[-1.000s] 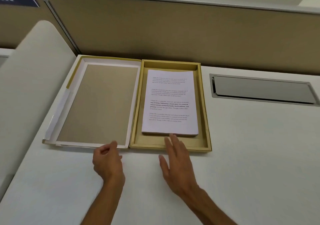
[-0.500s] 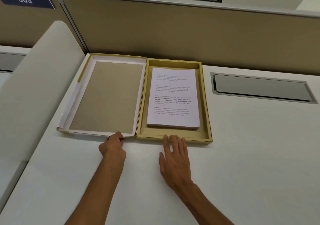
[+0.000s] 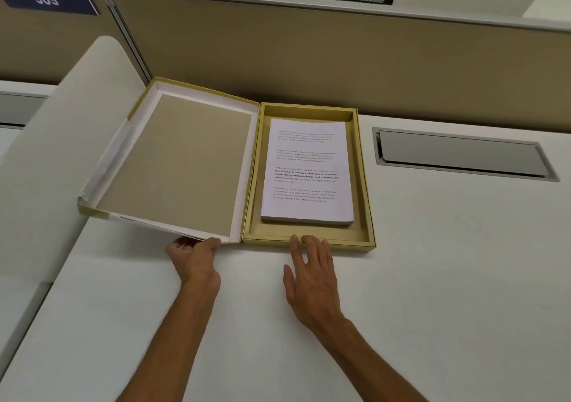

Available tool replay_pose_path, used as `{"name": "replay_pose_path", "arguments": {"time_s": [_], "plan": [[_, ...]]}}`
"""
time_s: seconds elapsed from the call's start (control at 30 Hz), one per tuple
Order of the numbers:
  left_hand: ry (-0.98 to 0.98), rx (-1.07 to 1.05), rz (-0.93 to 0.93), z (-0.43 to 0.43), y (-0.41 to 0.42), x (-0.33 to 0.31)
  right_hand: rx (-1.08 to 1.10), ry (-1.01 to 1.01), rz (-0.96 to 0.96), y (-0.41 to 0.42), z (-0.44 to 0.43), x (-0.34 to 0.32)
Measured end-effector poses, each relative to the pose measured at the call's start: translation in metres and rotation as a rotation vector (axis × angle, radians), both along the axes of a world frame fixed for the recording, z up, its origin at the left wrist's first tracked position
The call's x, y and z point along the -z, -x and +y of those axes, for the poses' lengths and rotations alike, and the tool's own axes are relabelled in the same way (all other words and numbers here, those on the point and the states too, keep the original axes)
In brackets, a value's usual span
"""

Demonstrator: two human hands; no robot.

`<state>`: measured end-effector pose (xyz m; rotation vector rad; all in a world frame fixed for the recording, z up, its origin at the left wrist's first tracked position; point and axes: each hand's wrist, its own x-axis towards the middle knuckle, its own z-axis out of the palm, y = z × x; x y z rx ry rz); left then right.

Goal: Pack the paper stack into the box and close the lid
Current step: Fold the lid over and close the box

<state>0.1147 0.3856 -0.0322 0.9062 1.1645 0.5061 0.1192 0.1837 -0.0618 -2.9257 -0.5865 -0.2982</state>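
Observation:
A gold box (image 3: 366, 185) lies open on the white desk, with a white paper stack (image 3: 307, 173) of printed text flat inside it. Its hinged lid (image 3: 176, 163), tan inside with a white border, spreads to the left and its near edge is lifted slightly off the desk. My left hand (image 3: 194, 258) grips the lid's near edge close to the hinge. My right hand (image 3: 310, 275) rests flat on the desk, fingers apart, fingertips touching the box's near rim.
A tan partition wall (image 3: 340, 58) runs behind the box. A grey metal cable hatch (image 3: 460, 154) is set into the desk at right. A curved white divider (image 3: 61, 142) stands left of the lid. A blue "305" sign (image 3: 49, 0) hangs top left.
My left hand reached the lid's near edge, took hold of it and began raising it. My right hand slid back from inside the box to its near rim.

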Motion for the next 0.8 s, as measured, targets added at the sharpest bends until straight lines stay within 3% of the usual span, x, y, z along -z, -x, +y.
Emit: {"name": "replay_pose_path", "arguments": {"time_s": [0.23, 0.57, 0.7, 0.8], "plan": [[-0.465, 0.130, 0.085, -0.031, 0.010, -0.007, -0.006, -0.023, -0.062, 0.001, 0.000, 0.003], [-0.892, 0.402, 0.139, -0.057, 0.006, -0.004, -0.006, -0.027, -0.076, 0.003, -0.002, 0.004], [-1.147, 0.531, 0.225, -0.062, 0.004, 0.000, -0.029, -0.214, 0.029, 0.002, -0.004, 0.001], [-1.308, 0.617, 0.319, -0.069, 0.003, 0.001, 0.011, -0.475, 0.209, 0.000, -0.005, -0.005]]}}
